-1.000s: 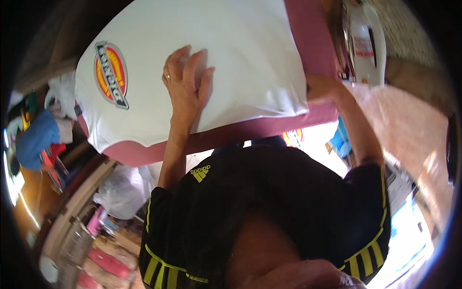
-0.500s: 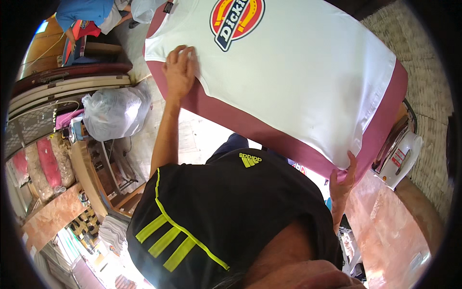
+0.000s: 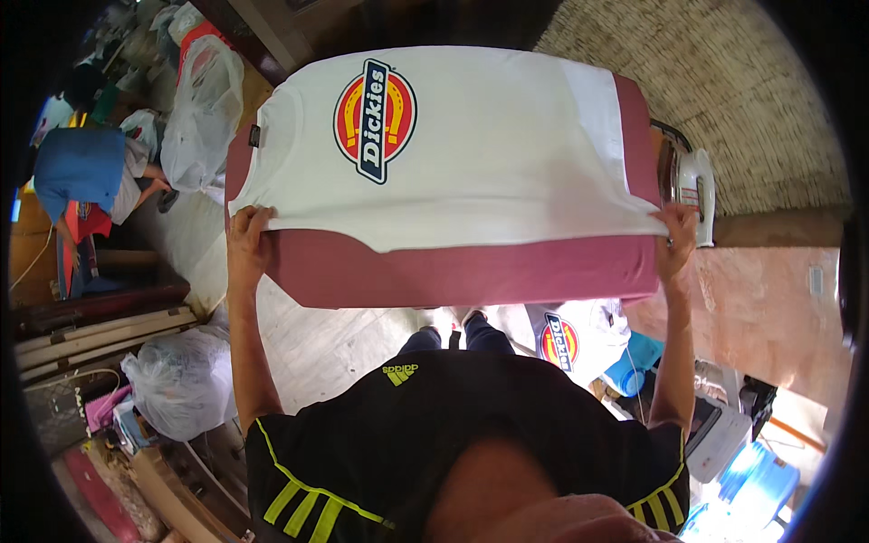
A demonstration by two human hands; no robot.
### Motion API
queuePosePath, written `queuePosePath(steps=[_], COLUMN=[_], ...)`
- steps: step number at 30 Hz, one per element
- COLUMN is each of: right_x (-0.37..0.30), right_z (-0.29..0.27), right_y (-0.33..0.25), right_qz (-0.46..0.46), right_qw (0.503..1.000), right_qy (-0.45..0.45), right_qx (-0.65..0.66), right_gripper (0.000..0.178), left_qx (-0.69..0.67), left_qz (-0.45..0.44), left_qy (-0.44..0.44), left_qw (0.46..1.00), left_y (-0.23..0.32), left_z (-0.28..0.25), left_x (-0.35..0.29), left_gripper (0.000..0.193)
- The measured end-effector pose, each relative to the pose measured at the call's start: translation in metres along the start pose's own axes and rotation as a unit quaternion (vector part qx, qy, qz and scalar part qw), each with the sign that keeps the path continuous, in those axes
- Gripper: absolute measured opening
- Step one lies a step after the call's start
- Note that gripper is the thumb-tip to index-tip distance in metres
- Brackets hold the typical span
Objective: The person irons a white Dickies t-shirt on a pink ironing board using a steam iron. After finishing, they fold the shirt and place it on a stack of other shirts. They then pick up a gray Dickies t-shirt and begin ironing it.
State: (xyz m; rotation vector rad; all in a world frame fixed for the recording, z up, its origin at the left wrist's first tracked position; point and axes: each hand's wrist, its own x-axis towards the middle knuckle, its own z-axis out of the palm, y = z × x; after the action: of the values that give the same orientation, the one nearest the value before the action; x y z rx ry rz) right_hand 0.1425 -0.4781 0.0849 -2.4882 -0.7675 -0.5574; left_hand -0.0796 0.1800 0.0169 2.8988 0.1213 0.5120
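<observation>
A white T-shirt [image 3: 489,154] with a round red and yellow emblem crossed by a dark bar lies spread on a maroon padded ironing board [image 3: 453,276]. At the collar end, my left hand [image 3: 249,233] pinches the shirt's near edge with closed fingers. My right hand [image 3: 677,237] grips the near corner at the hem end. Between my hands the near edge is stretched nearly straight, and the padded cover shows below it. A white iron [image 3: 697,195] stands just beyond my right hand, at the board's right end.
To the left are filled clear plastic bags [image 3: 181,380] and a co-worker in a blue shirt [image 3: 80,176]. Another printed white garment [image 3: 579,339] hangs or lies below the board. A pinkish surface [image 3: 751,308] and blue containers [image 3: 751,480] are at right.
My view has turned, so the board now lies level. Both hands have closed on the shirt's near edge, which is pulled straighter; before, my left hand lay flat on the cloth.
</observation>
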Motion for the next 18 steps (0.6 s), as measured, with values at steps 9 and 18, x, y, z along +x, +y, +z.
queuePosePath(steps=[9, 18], right_x=[0.005, -0.074], right_z=[-0.029, -0.053], right_y=[-0.013, -0.026], right_qz=[0.035, 0.016], right_qw=[0.998, 0.997], right_qy=[-0.039, -0.024], right_qx=[0.045, 0.070], right_gripper=[0.017, 0.014], left_qx=[0.097, 0.146], left_qz=[0.023, -0.001], left_qy=[0.073, 0.058], left_qw=[0.992, 0.988], left_y=[-0.008, 0.014], left_z=[-0.020, -0.045], left_x=[-0.008, -0.061], left_gripper=[0.026, 0.027])
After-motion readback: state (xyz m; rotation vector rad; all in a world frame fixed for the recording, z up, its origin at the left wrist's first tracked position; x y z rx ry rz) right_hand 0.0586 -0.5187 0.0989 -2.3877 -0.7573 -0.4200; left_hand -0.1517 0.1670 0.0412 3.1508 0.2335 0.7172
